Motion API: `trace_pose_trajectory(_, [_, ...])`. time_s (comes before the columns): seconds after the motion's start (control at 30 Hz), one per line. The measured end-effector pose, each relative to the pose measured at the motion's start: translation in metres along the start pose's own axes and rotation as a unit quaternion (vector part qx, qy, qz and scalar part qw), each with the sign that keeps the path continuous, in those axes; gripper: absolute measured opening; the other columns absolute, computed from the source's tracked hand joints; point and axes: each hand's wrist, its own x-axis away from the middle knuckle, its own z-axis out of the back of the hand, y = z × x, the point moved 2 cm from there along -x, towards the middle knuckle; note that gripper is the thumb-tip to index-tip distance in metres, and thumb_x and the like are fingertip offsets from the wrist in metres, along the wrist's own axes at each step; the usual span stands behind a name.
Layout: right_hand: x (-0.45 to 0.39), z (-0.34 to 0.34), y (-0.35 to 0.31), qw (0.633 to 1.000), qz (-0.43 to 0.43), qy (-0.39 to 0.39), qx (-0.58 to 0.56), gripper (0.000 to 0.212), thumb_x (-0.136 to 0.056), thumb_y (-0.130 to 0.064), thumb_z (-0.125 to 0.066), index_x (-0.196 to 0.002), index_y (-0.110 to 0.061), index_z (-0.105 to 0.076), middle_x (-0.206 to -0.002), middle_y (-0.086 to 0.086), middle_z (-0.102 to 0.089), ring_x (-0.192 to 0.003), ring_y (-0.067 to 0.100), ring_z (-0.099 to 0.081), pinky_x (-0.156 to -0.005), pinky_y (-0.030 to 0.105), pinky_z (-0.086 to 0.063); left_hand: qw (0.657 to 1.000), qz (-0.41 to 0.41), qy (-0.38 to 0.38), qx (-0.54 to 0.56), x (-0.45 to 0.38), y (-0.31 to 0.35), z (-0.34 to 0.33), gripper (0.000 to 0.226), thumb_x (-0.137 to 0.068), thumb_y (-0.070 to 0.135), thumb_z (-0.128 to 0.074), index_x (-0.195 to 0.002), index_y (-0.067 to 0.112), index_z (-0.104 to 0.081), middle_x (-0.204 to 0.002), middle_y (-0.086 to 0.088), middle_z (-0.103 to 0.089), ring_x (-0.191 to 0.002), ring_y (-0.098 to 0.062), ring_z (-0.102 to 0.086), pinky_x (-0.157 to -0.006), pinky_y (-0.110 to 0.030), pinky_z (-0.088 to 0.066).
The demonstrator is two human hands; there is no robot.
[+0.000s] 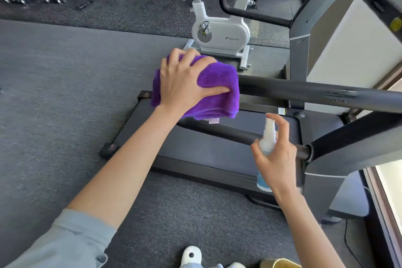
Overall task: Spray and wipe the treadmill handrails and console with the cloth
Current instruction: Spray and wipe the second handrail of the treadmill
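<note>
Left hand (185, 80) clamped over folded purple cloth (217, 85), fingers curled round its far edge, thumb pressing the near face; cloth wrapped on the free end of the far handrail (315, 91). Judged: wiping step in hand on this rail, at its end. Faint smeared patch further right along the same rail, possibly wet spray; cannot confirm.

Right hand (276, 156) gripping small spray bottle (268, 137), upright, forefinger arched above the white nozzle, not clearly pressing. Bottle in front of the near handrail (302, 151); contact with it cannot be told.

Near handrail: no cloth on it, no sign of wiping; judged still to do. Console: out at upper right, blurred, state unreadable; judged still to do. Estimate: early, first rail only partly covered.
</note>
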Motion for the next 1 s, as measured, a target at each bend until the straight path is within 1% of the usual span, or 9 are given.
trace_pose_trajectory(0.17, [0.004,0.011,0.005,1.0,-0.008,0.022,-0.003,0.06,-0.081,-0.001,-0.063,-0.122,-0.04,-0.042,-0.055,-0.01,-0.044,-0.057,0.008,-0.051,-0.049,0.011,-0.036,0.979,-0.103,-0.171,-0.044,-0.034,0.039,-0.004,0.095,-0.054,0.098,-0.026,-0.116,0.037,-0.064,-0.106,0.005,-0.064,-0.101,-0.027,-0.054,-0.083,-0.039,-0.04])
trace_pose_trajectory(0.23, [0.005,0.019,0.01,0.999,-0.011,0.031,-0.01,0.061,-0.081,-0.001,-0.063,-0.122,-0.041,-0.042,-0.06,-0.01,-0.05,-0.058,0.009,-0.051,-0.05,0.014,-0.036,0.967,-0.151,-0.2,-0.044,-0.045,0.052,-0.008,0.094,-0.054,0.098,-0.029,-0.117,0.036,-0.062,-0.104,0.003,-0.066,-0.098,-0.028,-0.057,-0.08,-0.037,-0.042])
trace_pose_trajectory(0.3, [0.006,0.029,0.016,0.999,-0.012,0.04,-0.015,0.061,-0.081,-0.001,-0.063,-0.123,-0.041,-0.042,-0.072,-0.014,-0.056,-0.061,0.01,-0.051,-0.051,0.025,-0.04,0.963,-0.18,-0.197,-0.038,-0.047,0.06,-0.012,0.091,-0.057,0.096,-0.033,-0.119,0.035,-0.061,-0.103,0.003,-0.066,-0.098,-0.028,-0.058,-0.079,-0.036,-0.042])
trace_pose_trajectory(0.4, [0.005,0.041,0.025,0.999,-0.02,0.048,-0.012,0.062,-0.082,0.0,-0.062,-0.123,-0.041,-0.041,-0.072,-0.012,-0.053,-0.062,0.015,-0.05,-0.054,0.034,-0.044,0.962,-0.204,-0.177,-0.035,-0.046,0.074,-0.015,0.089,-0.061,0.094,-0.035,-0.121,0.033,-0.06,-0.105,0.005,-0.065,-0.096,-0.027,-0.058,-0.078,-0.036,-0.041])
trace_pose_trajectory(0.6, [0.008,0.065,0.039,0.998,-0.027,0.055,-0.01,0.062,-0.081,0.0,-0.061,-0.124,-0.04,-0.041,-0.065,-0.009,-0.051,-0.054,0.017,-0.049,-0.053,0.035,-0.044,0.955,-0.244,-0.165,-0.018,-0.053,0.144,-0.027,0.088,-0.065,0.093,-0.033,-0.12,0.03,-0.061,-0.102,0.005,-0.067,-0.092,-0.026,-0.059,-0.071,-0.033,-0.037])
trace_pose_trajectory(0.7, [0.01,0.086,0.052,0.997,-0.032,0.072,-0.006,0.061,-0.081,0.001,-0.061,-0.123,-0.04,-0.043,-0.057,-0.007,-0.046,-0.055,0.016,-0.05,-0.052,0.032,-0.041,0.959,-0.237,-0.156,-0.006,-0.058,0.182,-0.035,0.086,-0.066,0.094,-0.028,-0.108,0.03,-0.066,-0.091,0.005,-0.069,-0.086,-0.024,-0.06,-0.068,-0.031,-0.033])
trace_pose_trajectory(0.8, [0.014,0.108,0.066,0.995,-0.051,0.09,0.002,0.063,-0.08,0.0,-0.062,-0.123,-0.042,-0.041,-0.072,-0.011,-0.057,-0.063,0.017,-0.053,-0.057,0.037,-0.044,0.961,-0.227,-0.157,0.013,-0.064,0.228,-0.04,0.08,-0.068,0.094,-0.026,-0.09,0.029,-0.067,-0.077,0.004,-0.066,-0.08,-0.022,-0.06,-0.065,-0.031,-0.036])
trace_pose_trajectory(0.87, [0.015,0.119,0.074,0.993,-0.069,0.097,0.011,0.064,-0.08,-0.002,-0.063,-0.123,-0.044,-0.041,-0.074,-0.012,-0.058,-0.062,0.016,-0.053,-0.057,0.038,-0.045,0.963,-0.218,-0.155,0.022,-0.065,0.245,-0.042,0.079,-0.067,0.094,-0.027,-0.085,0.029,-0.067,-0.074,0.004,-0.064,-0.079,-0.021,-0.059,-0.063,-0.031,-0.036])
trace_pose_trajectory(1.0, [0.014,0.128,0.081,0.993,-0.073,0.088,0.02,0.063,-0.079,-0.002,-0.061,-0.125,-0.042,-0.042,-0.069,-0.006,-0.054,-0.061,0.026,-0.052,-0.059,0.042,-0.046,0.962,-0.21,-0.163,0.065,-0.063,0.233,-0.04,0.082,-0.062,0.095,-0.034,-0.103,0.033,-0.067,-0.083,0.007,-0.064,-0.084,-0.019,-0.059,-0.066,-0.029,-0.031])
